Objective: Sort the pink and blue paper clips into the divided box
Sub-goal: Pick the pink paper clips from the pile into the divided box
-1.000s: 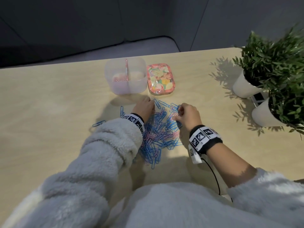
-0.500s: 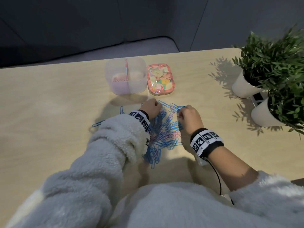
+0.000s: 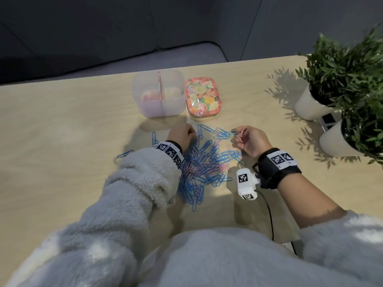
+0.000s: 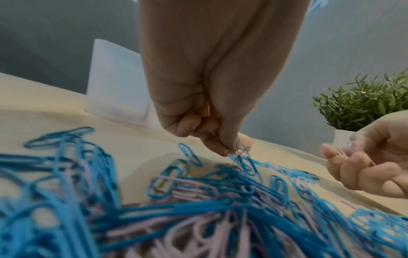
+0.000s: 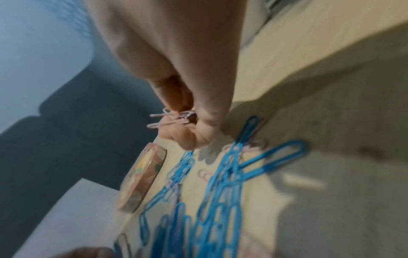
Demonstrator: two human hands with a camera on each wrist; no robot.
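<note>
Head view: one pale wooden worktop [image 3: 62, 125] carries two potted plants [image 3: 339, 79], one clear divided box [image 3: 158, 94] holding a few pink clips in its left compartment, one floral tin [image 3: 202, 97], and a tangled pile of paper clips [image 3: 204, 162], too many to count, mostly blue. Light, springy wire, likely to snag; best pinched singly by a loop. Left hand [image 3: 182, 134] pinches clips at the pile; right hand [image 3: 251, 140] pinches several pink clips [image 3: 241, 134].
</note>
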